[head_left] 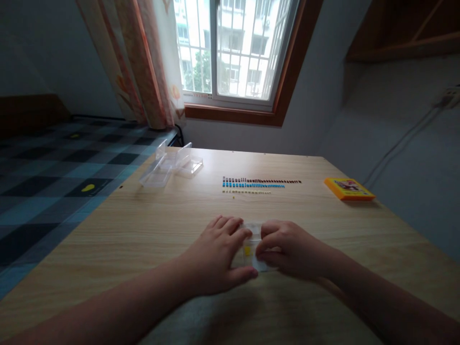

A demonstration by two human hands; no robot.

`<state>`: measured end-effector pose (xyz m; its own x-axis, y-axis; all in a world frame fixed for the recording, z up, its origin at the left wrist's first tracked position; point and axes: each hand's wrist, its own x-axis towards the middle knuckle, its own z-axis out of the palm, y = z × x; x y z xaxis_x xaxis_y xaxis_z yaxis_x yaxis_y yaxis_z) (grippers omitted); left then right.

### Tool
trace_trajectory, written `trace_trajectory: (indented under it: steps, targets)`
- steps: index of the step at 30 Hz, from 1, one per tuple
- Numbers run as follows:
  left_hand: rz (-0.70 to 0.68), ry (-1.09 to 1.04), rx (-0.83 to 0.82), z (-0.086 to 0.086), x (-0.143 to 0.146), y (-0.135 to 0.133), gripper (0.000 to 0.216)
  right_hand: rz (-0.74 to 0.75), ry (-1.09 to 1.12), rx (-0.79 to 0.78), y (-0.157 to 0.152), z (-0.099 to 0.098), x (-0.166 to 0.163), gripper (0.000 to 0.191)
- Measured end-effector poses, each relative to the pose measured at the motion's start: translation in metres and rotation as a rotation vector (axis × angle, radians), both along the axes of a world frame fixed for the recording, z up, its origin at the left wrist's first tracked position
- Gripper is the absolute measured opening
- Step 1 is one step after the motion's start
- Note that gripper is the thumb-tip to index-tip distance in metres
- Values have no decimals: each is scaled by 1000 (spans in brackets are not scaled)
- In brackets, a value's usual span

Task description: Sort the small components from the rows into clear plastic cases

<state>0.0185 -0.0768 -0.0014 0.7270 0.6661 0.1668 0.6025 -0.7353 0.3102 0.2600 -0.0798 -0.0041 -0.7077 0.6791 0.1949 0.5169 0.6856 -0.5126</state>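
A small clear plastic box [261,265] lies on the wooden table between my hands, with small yellow pieces [247,250] showing in its left part. My left hand [222,254] grips the box from the left, its index finger by the far side and thumb by the near side. Over the right part of the box, my right hand [287,247] has its fingers pinched together; whatever is between the fingertips is hidden. Beyond the hands run rows of tiny pieces: a dark brown row [262,180], a blue row [251,185] and a pale yellow row [246,191]. One yellow piece [233,197] lies apart, nearer me.
Clear plastic boxes with raised lids [156,176] stand at the table's far left. A yellow-orange box [348,189] with a printed top lies near the right edge. A checked bed [72,177] adjoins the table [143,239] on the left; a window is behind.
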Motion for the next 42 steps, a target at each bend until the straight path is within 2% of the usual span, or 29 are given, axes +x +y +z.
trace_trajectory:
  steps: [7,13,17,35,42]
  targets:
    - [-2,2,10,1,2,0,61,-51,13,39,-2,1,-2,9]
    - [0,-19,23,-1,0,0,62,-106,-26,10,-1,2,3,12]
    - [-5,-17,21,-2,0,0,60,-103,-39,-9,-2,2,-2,13]
    - [-1,-11,3,0,1,-1,59,-101,-18,88,-5,4,-13,9]
    - [-3,-20,9,-1,1,0,60,-99,6,57,-4,3,-11,9]
